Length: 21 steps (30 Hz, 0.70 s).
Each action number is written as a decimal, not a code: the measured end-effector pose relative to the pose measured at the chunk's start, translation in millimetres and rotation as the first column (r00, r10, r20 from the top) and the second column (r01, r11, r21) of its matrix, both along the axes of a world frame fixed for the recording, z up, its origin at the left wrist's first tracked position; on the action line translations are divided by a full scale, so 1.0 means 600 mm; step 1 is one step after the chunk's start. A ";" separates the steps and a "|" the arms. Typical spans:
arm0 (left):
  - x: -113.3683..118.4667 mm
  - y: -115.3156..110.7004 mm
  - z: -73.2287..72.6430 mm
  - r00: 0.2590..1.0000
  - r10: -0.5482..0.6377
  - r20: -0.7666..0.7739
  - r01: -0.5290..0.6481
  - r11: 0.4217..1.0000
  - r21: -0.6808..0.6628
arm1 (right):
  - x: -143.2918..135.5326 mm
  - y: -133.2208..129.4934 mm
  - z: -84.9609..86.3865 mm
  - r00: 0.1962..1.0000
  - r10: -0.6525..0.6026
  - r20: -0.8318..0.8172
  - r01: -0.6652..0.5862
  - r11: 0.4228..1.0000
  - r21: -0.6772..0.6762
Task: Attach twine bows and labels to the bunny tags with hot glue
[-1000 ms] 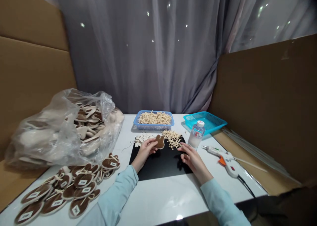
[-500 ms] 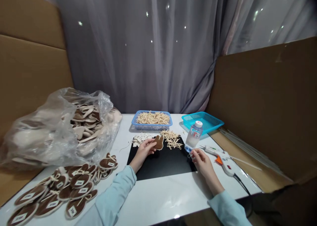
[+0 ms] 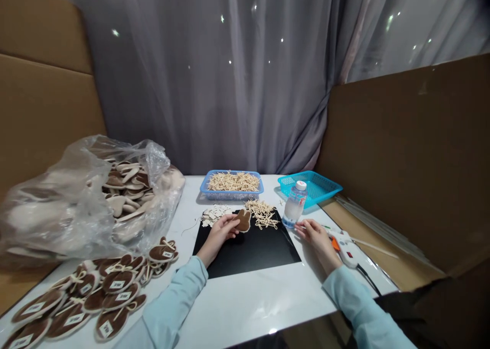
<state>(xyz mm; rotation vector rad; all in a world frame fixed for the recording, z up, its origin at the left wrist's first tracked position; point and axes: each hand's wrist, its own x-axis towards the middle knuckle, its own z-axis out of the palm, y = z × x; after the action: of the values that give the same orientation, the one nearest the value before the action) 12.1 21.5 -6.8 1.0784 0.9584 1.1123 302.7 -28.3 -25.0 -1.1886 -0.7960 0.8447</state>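
My left hand (image 3: 221,232) pinches a brown plush rabbit-shaped patch (image 3: 243,221) with a pale edge, its two ears upward, above the black mat (image 3: 252,254). My right hand (image 3: 316,238) has thumb and fingers closed beside the base of a clear plastic bottle (image 3: 294,206) with a white cap; what they hold, if anything, is too small to make out. Just right of this hand lies a white glue gun (image 3: 346,249) with an orange trigger, partly hidden by it. Cream cord bows (image 3: 266,216) and small white labels (image 3: 214,215) lie at the mat's far edge.
A blue basket (image 3: 204,191) full of cord bows and a turquoise basket (image 3: 327,188) stand at the back. At left are a plastic bag (image 3: 80,170) of patches and a pile of patches with bows and labels (image 3: 118,282). Glue sticks (image 3: 390,231) lie right, by a cardboard wall.
My right hand has moved slightly up toward the bottle's base, covering more of the glue gun. The left hand still holds the patch. The whole view has shifted a little.
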 end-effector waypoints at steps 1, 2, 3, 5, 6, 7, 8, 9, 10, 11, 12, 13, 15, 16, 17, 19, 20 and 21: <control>0.000 0.000 0.000 1.000 -0.001 -0.003 0.001 1.000 0.000 | -0.002 0.001 0.002 1.000 -0.027 -0.005 0.027 1.000 0.014; 0.000 -0.001 0.001 1.000 -0.002 -0.006 0.002 1.000 0.001 | -0.004 0.001 0.006 0.998 -0.055 -0.005 0.055 0.998 0.033; 0.000 -0.001 0.001 1.000 -0.003 -0.009 0.003 1.000 0.002 | -0.008 -0.001 0.012 0.996 -0.086 -0.001 0.086 0.995 0.058; 0.000 0.000 0.001 1.000 -0.004 -0.013 0.004 1.000 0.003 | -0.017 -0.009 0.027 0.988 -0.151 0.019 0.148 0.981 0.127; 0.000 0.000 0.000 1.000 -0.005 -0.015 0.005 1.000 0.003 | -0.022 -0.014 0.036 0.984 -0.177 0.030 0.170 0.971 0.166; 0.000 0.001 0.000 1.000 -0.007 -0.017 0.007 1.000 0.003 | -0.027 -0.018 0.045 0.980 -0.194 0.039 0.182 0.962 0.203; 0.000 0.001 -0.001 1.000 -0.009 -0.018 0.009 1.000 0.003 | -0.031 -0.022 0.053 0.979 -0.198 0.044 0.182 0.954 0.237; 0.000 0.001 -0.001 1.000 -0.011 -0.019 0.011 1.000 0.003 | -0.034 -0.025 0.061 0.981 -0.191 0.045 0.172 0.948 0.266; 0.000 0.001 -0.001 1.000 -0.014 -0.020 0.014 1.000 0.004 | -0.037 -0.027 0.067 0.984 -0.172 0.041 0.153 0.945 0.289; 0.000 0.001 -0.001 1.000 -0.018 -0.020 0.018 1.000 0.005 | -0.038 -0.028 0.071 0.989 -0.145 0.036 0.127 0.944 0.305; 0.000 0.001 0.000 1.000 -0.022 -0.020 0.022 1.000 0.007 | -0.040 -0.030 0.074 0.993 -0.117 0.032 0.101 0.944 0.315; 0.001 0.000 0.000 1.000 -0.025 -0.019 0.025 1.000 0.009 | -0.041 -0.031 0.075 0.996 -0.090 0.029 0.077 0.945 0.319; 0.001 -0.001 0.002 0.999 -0.030 -0.020 0.030 0.999 0.012 | -0.041 -0.036 0.072 0.998 -0.057 0.034 0.043 0.949 0.314; 0.001 -0.001 0.002 0.999 -0.031 -0.021 0.031 0.999 0.014 | -0.040 -0.040 0.069 0.998 -0.053 0.044 0.037 0.951 0.307; 0.001 -0.002 0.003 0.999 -0.032 -0.021 0.032 0.999 0.014 | -0.039 -0.045 0.065 0.997 -0.055 0.061 0.035 0.954 0.297; 0.002 -0.001 0.002 0.999 -0.032 -0.024 0.033 0.999 0.014 | -0.035 -0.052 0.056 0.991 -0.063 0.118 0.029 0.964 0.266; 0.002 -0.001 0.002 0.999 -0.032 -0.025 0.032 0.999 0.014 | -0.032 -0.053 0.052 0.985 -0.064 0.159 0.023 0.970 0.243; 0.002 0.000 0.001 0.999 -0.031 -0.027 0.031 0.999 0.014 | -0.030 -0.052 0.048 0.976 -0.059 0.208 0.013 0.976 0.217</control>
<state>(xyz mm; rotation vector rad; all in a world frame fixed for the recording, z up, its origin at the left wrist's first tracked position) 13.3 21.6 -6.3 1.1186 0.9532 1.0827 284.9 -59.3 3.6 -1.1081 -1.0117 0.5898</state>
